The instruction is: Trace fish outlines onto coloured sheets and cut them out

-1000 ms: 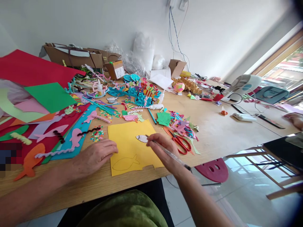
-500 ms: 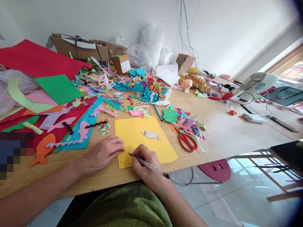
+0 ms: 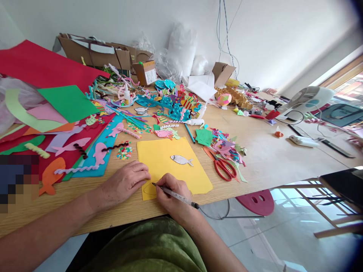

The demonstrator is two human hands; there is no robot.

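A yellow sheet of paper [image 3: 159, 155] lies at the table's front edge. My right hand [image 3: 172, 192] grips a clear-barrelled pen [image 3: 178, 197] with a black end, its tip touching the lower left corner of the sheet. A thin curved outline [image 3: 148, 190] is drawn there, partly hidden by that hand. My left hand [image 3: 126, 183] lies flat across the sheet's left edge, fingers resting together and holding nothing. A grey-white paper fish [image 3: 181, 160] sits on the sheet, right of centre. Red-handled scissors [image 3: 225, 170] lie just to the right of the sheet.
Coloured sheets and fish cut-outs, including an orange fish [image 3: 53, 172], spread at the left. Green paper pieces [image 3: 204, 137] and scraps lie beyond the scissors. A glue bottle [image 3: 126, 95], cardboard boxes [image 3: 144, 72] and plastic bags stand at the back. A white fan [image 3: 307, 100] is at the right.
The pen tip has moved slightly left along the drawn outline, and my right hand went with it. My left hand stays in place on the sheet.
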